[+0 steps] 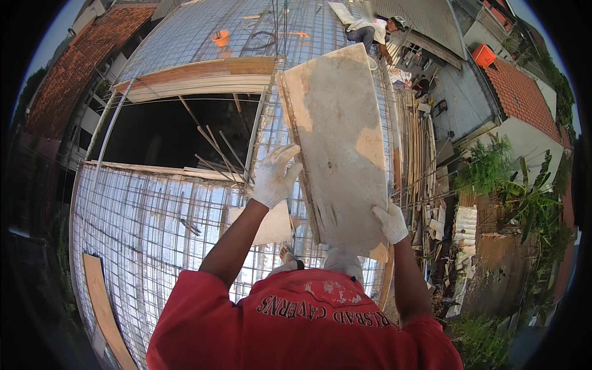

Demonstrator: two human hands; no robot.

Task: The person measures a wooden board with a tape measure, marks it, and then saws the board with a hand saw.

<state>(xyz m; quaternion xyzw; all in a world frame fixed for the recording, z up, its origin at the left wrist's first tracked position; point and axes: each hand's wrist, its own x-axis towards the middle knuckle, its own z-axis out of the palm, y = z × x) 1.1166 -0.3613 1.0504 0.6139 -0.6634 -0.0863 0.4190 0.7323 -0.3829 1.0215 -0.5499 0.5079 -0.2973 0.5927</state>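
A large plywood board [345,148], stained grey with patches of bare wood, is held up in front of me and tilted. My left hand [277,176], in a white work glove, is at its left edge, fingers and thumb bent against the rim. Lower down on the opposite edge, my right hand [391,223] grips the board; its glove is white too, and some of its fingers are hidden. A smaller pale board [262,223] lies on the steel bar grid [154,216] below my left forearm. One of my feet shows beside it.
A dark rectangular opening [179,132] edged with planks drops away at left, poles rising inside. A person [370,31] crouches at the far right edge. An orange bucket [221,38] stands on the far grid. Stacked timber [413,142] lies below the right edge. A plank [105,308] rests at lower left.
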